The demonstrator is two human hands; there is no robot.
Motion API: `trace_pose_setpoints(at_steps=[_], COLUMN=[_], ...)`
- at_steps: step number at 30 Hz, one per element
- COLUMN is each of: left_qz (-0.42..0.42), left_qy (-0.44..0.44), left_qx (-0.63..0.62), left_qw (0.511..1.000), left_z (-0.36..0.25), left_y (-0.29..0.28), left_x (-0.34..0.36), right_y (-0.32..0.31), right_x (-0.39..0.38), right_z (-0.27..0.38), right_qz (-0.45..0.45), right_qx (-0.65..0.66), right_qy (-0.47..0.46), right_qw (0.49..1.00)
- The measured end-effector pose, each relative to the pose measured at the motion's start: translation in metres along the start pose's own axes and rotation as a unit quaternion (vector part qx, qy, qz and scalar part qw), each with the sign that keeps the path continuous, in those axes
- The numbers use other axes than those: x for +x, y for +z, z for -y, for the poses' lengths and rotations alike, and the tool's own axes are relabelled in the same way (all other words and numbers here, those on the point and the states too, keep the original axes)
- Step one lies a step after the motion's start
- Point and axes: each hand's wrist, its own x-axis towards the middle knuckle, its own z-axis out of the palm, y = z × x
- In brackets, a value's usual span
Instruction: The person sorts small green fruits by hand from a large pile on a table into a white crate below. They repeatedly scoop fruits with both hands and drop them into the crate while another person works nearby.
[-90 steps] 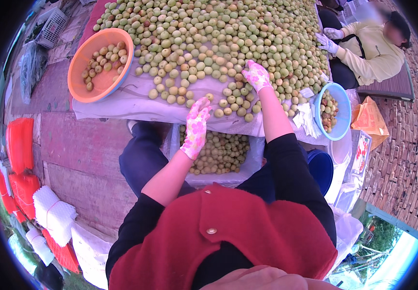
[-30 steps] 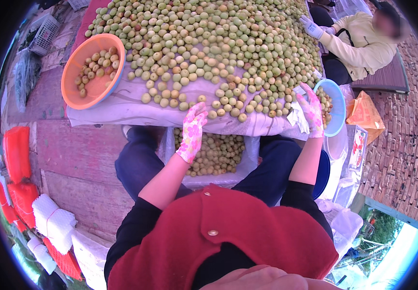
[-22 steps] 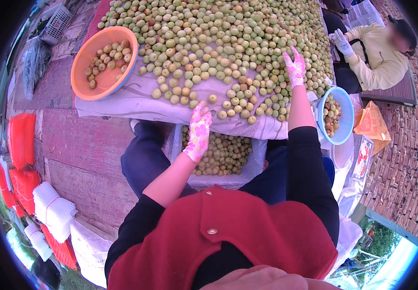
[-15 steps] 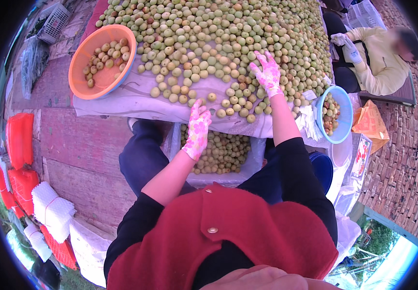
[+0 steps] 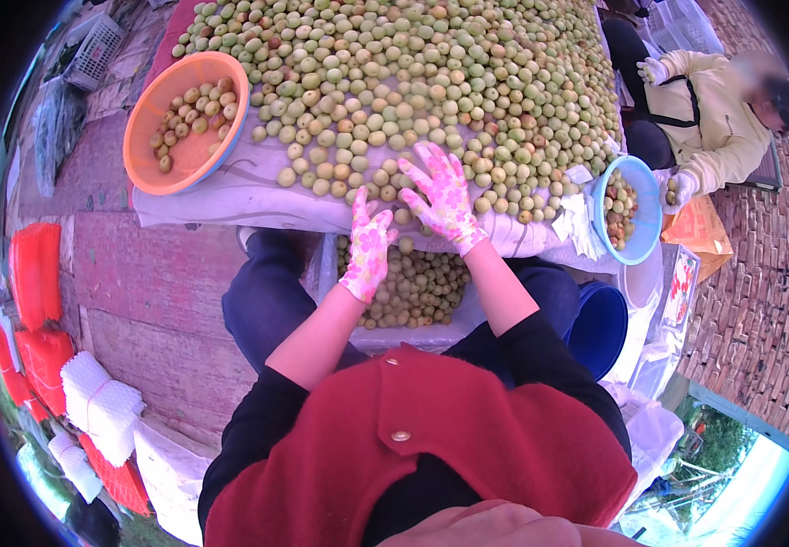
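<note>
Small round green-yellow fruits, some browned, are heaped over a cloth-covered table. My right hand, in a pink-and-yellow patterned glove, lies open with fingers spread over the fruits by the table's near edge. In a matching glove, my left hand is open just beside it, fingers stretched up, at the edge. A few loose fruits lie between the two hands. Below the edge, between my knees, a lined bin holds many more of the same fruits. No fruit shows in either grip.
An orange bowl with fruits sits on the table's left corner. At the right corner is a light blue bowl of browner fruits. A person in a pale yellow top sits beyond it. A dark blue bucket stands near my right leg.
My right hand has moved left and nearer, toward my left hand, and fruits have shifted to the edge. My left hand has moved slightly down. The other person's hand has reached toward the blue bowl.
</note>
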Motion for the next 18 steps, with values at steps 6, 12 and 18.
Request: trace_pose_setpoints(at_steps=[6, 12, 18], left_qz=[0.011, 0.021, 0.007], left_qy=[0.011, 0.013, 0.01], left_qx=[0.011, 0.033, 0.018], left_qw=[1.0, 0.999, 1.0], left_z=[0.006, 0.01, 0.006], left_y=[-0.007, -0.015, -0.006], left_x=[0.001, 0.008, 0.001], right_y=[-0.026, 0.013, 0.014], right_x=[-0.013, -0.021, -0.024], right_z=[-0.11, -0.084, -0.054], right_qz=[-0.204, -0.13, -0.106], right_qx=[-0.22, -0.095, -0.051], right_qy=[0.283, 0.22, 0.196], right_qw=[0.911, 0.962, 0.973])
